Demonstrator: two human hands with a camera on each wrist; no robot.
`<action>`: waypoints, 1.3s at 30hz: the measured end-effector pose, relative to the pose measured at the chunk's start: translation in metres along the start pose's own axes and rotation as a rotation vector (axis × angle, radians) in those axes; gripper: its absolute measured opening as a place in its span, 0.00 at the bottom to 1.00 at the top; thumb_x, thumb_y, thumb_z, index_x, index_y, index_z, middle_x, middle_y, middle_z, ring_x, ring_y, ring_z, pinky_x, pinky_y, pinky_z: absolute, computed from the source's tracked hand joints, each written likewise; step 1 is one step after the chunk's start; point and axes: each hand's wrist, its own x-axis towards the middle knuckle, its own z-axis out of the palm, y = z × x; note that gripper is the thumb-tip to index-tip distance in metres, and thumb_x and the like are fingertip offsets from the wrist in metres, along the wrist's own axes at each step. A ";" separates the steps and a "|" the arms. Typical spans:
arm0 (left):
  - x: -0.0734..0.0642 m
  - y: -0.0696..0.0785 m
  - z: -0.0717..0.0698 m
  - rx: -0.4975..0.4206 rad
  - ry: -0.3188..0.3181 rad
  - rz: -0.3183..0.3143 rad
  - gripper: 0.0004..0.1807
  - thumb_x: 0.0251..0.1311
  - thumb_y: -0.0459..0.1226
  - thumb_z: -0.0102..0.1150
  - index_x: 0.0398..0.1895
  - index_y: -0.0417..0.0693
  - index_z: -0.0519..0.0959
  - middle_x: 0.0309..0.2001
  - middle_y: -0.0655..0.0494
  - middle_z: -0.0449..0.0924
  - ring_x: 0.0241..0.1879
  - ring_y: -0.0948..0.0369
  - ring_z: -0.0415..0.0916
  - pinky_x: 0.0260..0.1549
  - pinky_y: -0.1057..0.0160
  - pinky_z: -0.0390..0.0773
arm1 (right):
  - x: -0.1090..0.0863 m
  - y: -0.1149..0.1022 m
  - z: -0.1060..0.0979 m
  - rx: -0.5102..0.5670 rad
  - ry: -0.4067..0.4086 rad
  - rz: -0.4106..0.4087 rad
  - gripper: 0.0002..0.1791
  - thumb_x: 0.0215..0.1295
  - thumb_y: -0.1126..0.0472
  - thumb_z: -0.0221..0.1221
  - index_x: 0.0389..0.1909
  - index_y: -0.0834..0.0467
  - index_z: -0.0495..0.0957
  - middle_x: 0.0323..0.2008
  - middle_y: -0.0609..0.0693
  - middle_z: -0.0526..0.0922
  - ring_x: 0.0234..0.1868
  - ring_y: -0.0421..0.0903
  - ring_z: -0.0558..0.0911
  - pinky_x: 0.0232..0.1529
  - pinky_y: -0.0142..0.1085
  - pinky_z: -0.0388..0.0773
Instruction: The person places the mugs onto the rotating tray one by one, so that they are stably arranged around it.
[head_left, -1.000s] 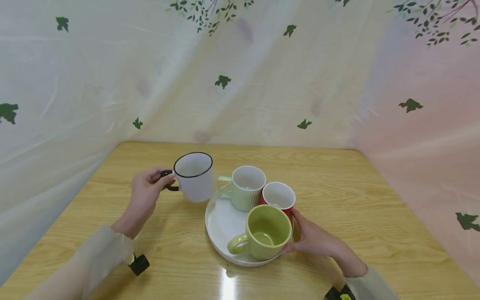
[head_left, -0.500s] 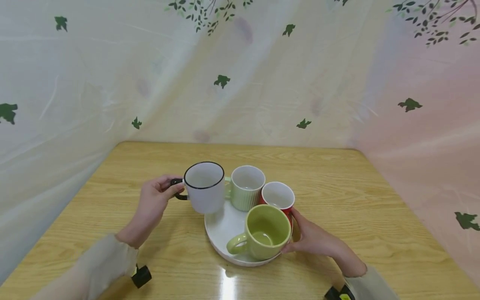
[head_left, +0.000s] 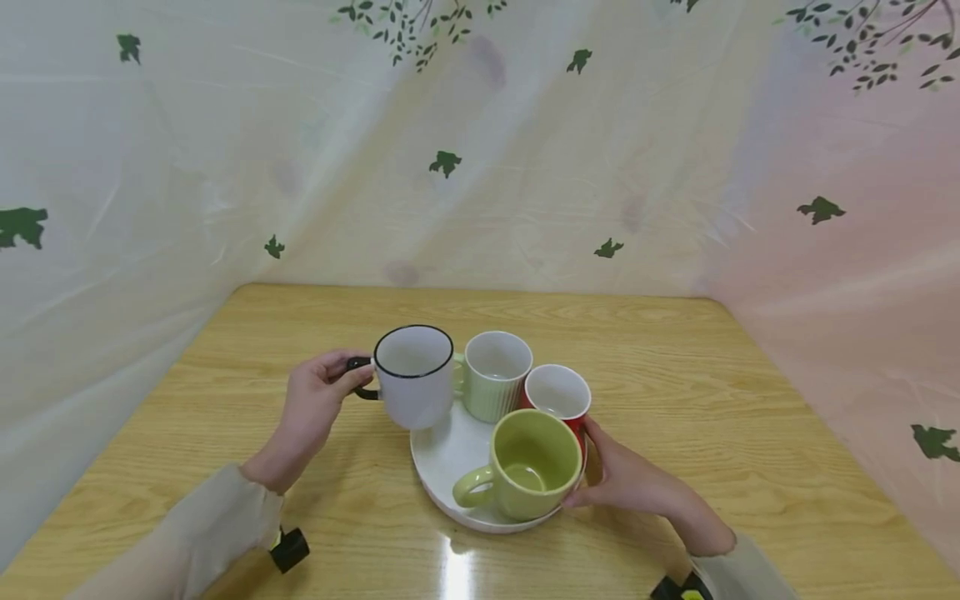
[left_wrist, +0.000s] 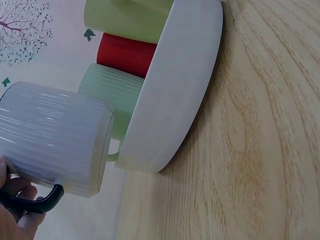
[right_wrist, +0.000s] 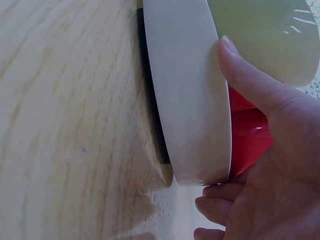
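Observation:
My left hand (head_left: 318,396) grips the black handle of a white mug (head_left: 415,387) with a black rim. In the left wrist view the mug's base is raised beside the tray's wall; from the head it overlaps the left rim of the round white tray (head_left: 442,475). On that tray stand a ribbed pale green mug (head_left: 491,387) at the back, a red mug (right_wrist: 250,140) with a white inside at the right, and a yellow-green mug (head_left: 525,475) in front. My right hand (head_left: 630,475) holds the tray's right edge, thumb at the rim, fingers bent near the red mug.
A wooden table (head_left: 360,517) carries the tray. Behind and on both sides hangs a pale curtain (head_left: 525,208) with leaf and bird prints. A black wrist device (head_left: 288,550) sits under the left sleeve.
My left hand has brought the white mug rightward and lower, over the tray's left edge, covering most of the pale green mug's handle; it slows lately. The right hand and the tray stay put.

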 end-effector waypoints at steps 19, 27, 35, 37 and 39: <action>0.014 0.002 0.005 0.018 0.000 -0.009 0.16 0.64 0.35 0.59 0.51 0.33 0.78 0.40 0.64 0.86 0.39 0.73 0.82 0.47 0.70 0.83 | 0.002 0.006 -0.004 0.042 -0.014 0.011 0.64 0.46 0.53 0.75 0.73 0.69 0.41 0.72 0.74 0.51 0.72 0.72 0.52 0.68 0.69 0.52; 0.023 0.001 0.006 0.026 0.018 -0.022 0.16 0.65 0.35 0.58 0.52 0.33 0.78 0.42 0.59 0.85 0.40 0.71 0.82 0.48 0.68 0.83 | 0.003 0.007 -0.004 0.050 -0.009 -0.008 0.64 0.45 0.54 0.75 0.74 0.68 0.42 0.72 0.74 0.50 0.72 0.73 0.51 0.67 0.70 0.51; 0.031 0.001 0.013 0.052 0.026 -0.034 0.15 0.64 0.35 0.59 0.51 0.35 0.79 0.50 0.44 0.84 0.43 0.65 0.83 0.50 0.66 0.83 | 0.002 0.008 -0.004 0.045 -0.008 -0.013 0.64 0.46 0.53 0.75 0.74 0.67 0.42 0.72 0.74 0.52 0.72 0.73 0.53 0.67 0.69 0.52; 0.034 0.000 0.015 0.047 0.025 -0.033 0.15 0.64 0.35 0.59 0.51 0.35 0.79 0.51 0.43 0.83 0.44 0.65 0.83 0.51 0.65 0.82 | 0.003 0.008 -0.003 0.049 -0.010 -0.015 0.64 0.46 0.53 0.75 0.74 0.66 0.41 0.72 0.73 0.52 0.72 0.73 0.52 0.67 0.69 0.52; 0.035 -0.001 0.017 0.044 0.026 -0.027 0.15 0.64 0.35 0.59 0.51 0.35 0.79 0.50 0.43 0.83 0.42 0.67 0.83 0.50 0.65 0.82 | 0.003 0.008 -0.003 0.051 -0.012 -0.013 0.64 0.46 0.53 0.75 0.75 0.66 0.41 0.72 0.73 0.51 0.72 0.73 0.52 0.68 0.69 0.51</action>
